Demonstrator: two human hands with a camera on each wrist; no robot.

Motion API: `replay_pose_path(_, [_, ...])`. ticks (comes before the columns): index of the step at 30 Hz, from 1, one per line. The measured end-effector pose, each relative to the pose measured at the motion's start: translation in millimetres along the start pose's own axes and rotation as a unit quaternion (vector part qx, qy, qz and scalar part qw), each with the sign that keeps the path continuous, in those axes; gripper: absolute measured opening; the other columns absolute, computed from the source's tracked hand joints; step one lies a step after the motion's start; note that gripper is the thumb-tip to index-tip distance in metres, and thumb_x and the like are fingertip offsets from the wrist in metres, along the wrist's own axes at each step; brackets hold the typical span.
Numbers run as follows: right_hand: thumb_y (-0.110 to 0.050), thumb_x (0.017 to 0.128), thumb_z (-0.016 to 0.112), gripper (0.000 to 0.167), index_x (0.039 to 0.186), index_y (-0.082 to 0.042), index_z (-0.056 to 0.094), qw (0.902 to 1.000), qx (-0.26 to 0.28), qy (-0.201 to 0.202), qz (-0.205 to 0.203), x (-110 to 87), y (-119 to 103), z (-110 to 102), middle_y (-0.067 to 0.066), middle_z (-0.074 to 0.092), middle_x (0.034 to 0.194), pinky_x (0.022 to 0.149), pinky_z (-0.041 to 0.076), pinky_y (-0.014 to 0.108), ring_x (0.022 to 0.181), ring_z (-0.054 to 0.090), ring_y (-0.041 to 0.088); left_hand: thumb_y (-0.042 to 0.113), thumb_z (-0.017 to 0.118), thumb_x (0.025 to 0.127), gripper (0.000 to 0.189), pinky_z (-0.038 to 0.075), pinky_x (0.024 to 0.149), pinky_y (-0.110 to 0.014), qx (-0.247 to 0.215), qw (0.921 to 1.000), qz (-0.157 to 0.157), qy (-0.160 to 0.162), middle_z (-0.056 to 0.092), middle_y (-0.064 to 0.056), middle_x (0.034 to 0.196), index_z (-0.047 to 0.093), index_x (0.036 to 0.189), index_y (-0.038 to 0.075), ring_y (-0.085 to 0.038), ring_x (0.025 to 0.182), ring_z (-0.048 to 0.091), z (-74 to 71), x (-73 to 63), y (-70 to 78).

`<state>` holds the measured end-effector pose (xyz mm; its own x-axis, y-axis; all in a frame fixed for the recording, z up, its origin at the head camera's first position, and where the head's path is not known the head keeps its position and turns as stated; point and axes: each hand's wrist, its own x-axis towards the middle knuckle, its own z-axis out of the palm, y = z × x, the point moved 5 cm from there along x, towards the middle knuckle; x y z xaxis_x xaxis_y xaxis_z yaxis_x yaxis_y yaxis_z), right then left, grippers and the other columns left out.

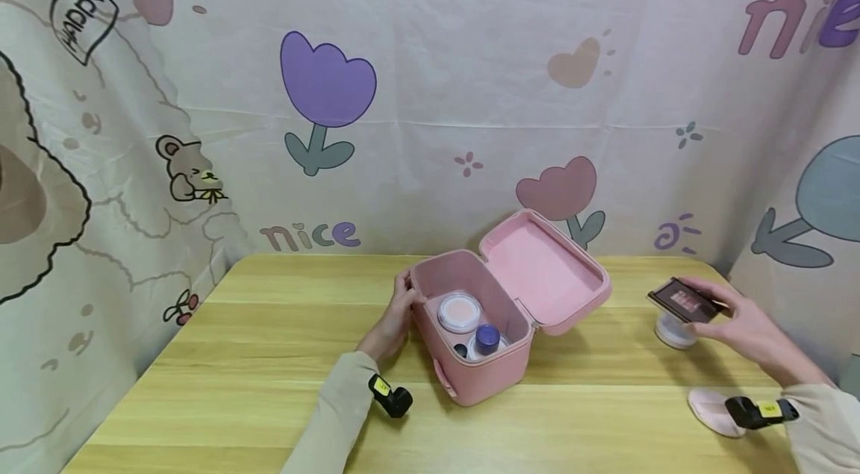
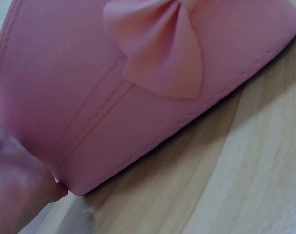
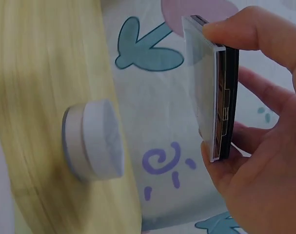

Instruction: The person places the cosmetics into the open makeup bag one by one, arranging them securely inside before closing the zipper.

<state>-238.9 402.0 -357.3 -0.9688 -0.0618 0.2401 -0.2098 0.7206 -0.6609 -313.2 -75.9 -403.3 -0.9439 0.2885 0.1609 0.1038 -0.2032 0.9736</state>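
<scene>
A pink makeup case (image 1: 493,384) stands on the table with its lid (image 1: 547,272) swung back to the right. My left hand (image 1: 393,319) grips its far left corner, the fingers bent at the rim. In the left wrist view a bow (image 2: 165,58) shows on the case's side. Inside lie a round clear-rimmed compact (image 1: 460,312), a blue-capped jar (image 1: 487,338) and a small dark item, partly hidden by the wall. At the right, my right hand (image 1: 747,323) holds a flat dark makeup palette (image 3: 227,105) by its edges, above a white round jar (image 3: 96,141).
An oval pink pad (image 1: 711,408) lies near the right wrist. The wooden table (image 1: 282,325) ends at the back against a printed cloth (image 1: 437,48), which also hangs along both sides.
</scene>
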Motion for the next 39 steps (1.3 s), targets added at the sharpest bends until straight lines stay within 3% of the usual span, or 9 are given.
replay_pose_path(5, [-0.014,0.082,0.075,0.077,0.149,-0.026,0.039,1.0000,-0.001,-0.007,0.006,-4.6,-9,-5,-0.025,0.036,0.122,0.080,0.033,0.037,0.106,0.041,0.016,0.009,0.041,0.080,0.072,-0.003,0.110,-0.056,0.001,1.0000,0.001,0.000,0.007,-0.020,0.149,0.009,0.144,0.004,-0.037,0.138,0.007,1.1,0.0,0.0])
replay_pose_path(7, [-0.015,0.082,0.075,0.076,0.148,-0.027,0.039,0.9999,-0.003,-0.006,0.012,-6.4,-14,-8,-0.023,0.036,0.122,0.077,0.036,0.032,0.103,0.042,0.009,0.009,0.041,0.080,0.072,-0.002,0.110,-0.056,0.000,1.0000,0.001,0.001,0.008,-0.019,0.149,0.009,0.144,0.004,-0.037,0.138,0.008,1.1,0.1,0.0])
replay_pose_path(11, [-0.014,0.082,0.076,0.074,0.146,-0.027,0.042,0.9998,-0.012,-0.004,0.014,-9.5,-26,-14,-0.006,0.043,0.126,0.069,0.039,0.023,0.094,0.040,-0.007,0.009,0.042,0.080,0.073,-0.002,0.111,-0.055,0.000,1.0000,0.000,0.003,0.008,-0.020,0.149,0.009,0.144,0.003,-0.037,0.137,0.008,0.1,0.4,-0.7])
replay_pose_path(18, [-0.009,0.082,0.075,0.071,0.145,-0.022,0.044,1.0000,0.000,-0.009,-0.003,-13.2,-51,-19,-0.014,0.046,0.117,0.068,0.041,0.020,0.095,0.042,-0.009,0.010,0.041,0.080,0.073,-0.004,0.111,-0.055,0.003,1.0000,-0.005,0.003,0.007,-0.019,0.150,0.008,0.146,0.004,-0.036,0.138,0.005,0.8,-0.8,-0.2])
replay_pose_path(23, [-0.014,0.083,0.075,0.072,0.147,-0.019,0.040,0.9995,-0.013,-0.028,0.003,-13.7,-69,-15,0.018,0.048,0.128,0.068,0.043,0.022,0.095,0.042,-0.009,0.010,0.041,0.081,0.072,-0.003,0.110,-0.056,0.005,1.0000,0.000,-0.001,0.008,-0.019,0.149,0.008,0.145,0.003,-0.037,0.137,0.007,0.8,-0.4,0.0])
replay_pose_path(26, [-0.015,0.083,0.076,0.075,0.148,-0.018,0.039,0.9992,-0.008,-0.038,0.007,-13.3,-79,-10,0.027,0.047,0.131,0.068,0.045,0.025,0.096,0.046,-0.005,0.010,0.041,0.081,0.072,-0.003,0.110,-0.056,0.007,1.0000,0.001,0.002,0.008,-0.020,0.148,0.008,0.145,0.003,-0.038,0.137,0.008,-0.4,0.1,-0.1])
replay_pose_path(33, [-0.017,0.078,0.080,0.080,0.147,-0.011,0.039,0.9989,-0.021,-0.041,-0.007,-12.2,-100,0,0.013,0.053,0.124,0.070,0.044,0.029,0.102,0.048,0.018,0.010,0.041,0.080,0.073,-0.004,0.110,-0.055,0.003,1.0000,0.005,0.002,0.008,-0.020,0.149,0.008,0.144,0.003,-0.037,0.137,0.008,-0.7,0.8,-0.3])
replay_pose_path(39, [-0.012,0.075,0.081,0.078,0.144,-0.012,0.044,0.9986,-0.013,-0.035,-0.037,-16.0,-111,1,0.001,0.049,0.122,0.069,0.044,0.027,0.096,0.047,0.004,0.010,0.041,0.080,0.073,-0.004,0.110,-0.055,0.002,1.0000,0.004,0.002,0.008,-0.020,0.149,0.008,0.145,0.003,-0.037,0.137,0.008,0.5,0.5,-1.0])
